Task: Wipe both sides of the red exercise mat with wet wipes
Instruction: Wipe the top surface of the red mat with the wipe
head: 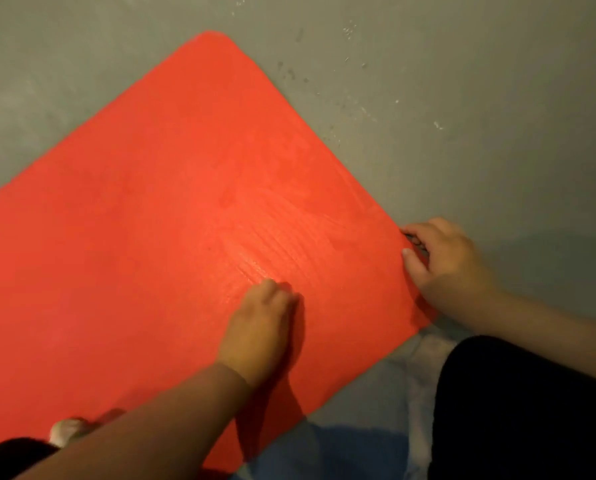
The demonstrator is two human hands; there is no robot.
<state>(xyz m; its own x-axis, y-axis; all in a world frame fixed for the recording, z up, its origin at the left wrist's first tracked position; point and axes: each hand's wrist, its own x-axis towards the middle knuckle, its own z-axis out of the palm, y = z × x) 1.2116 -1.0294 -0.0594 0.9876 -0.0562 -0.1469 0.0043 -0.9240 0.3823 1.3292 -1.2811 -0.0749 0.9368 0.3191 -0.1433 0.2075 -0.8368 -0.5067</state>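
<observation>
Left hand (pixel 260 327) presses down on the red exercise mat (pixel 144 216), fingers curled under and whatever they hold hidden, while the right hand (pixel 443 263) pinches its right edge, the mat lying flat on a grey, white-flecked floor (pixel 497 109) with wet streaks (pixel 275 247) shining ahead of the knuckles.

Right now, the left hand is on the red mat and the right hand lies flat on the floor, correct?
No. The head view shows the right hand gripping the edge of the red mat; the left hand is on the mat.
</observation>
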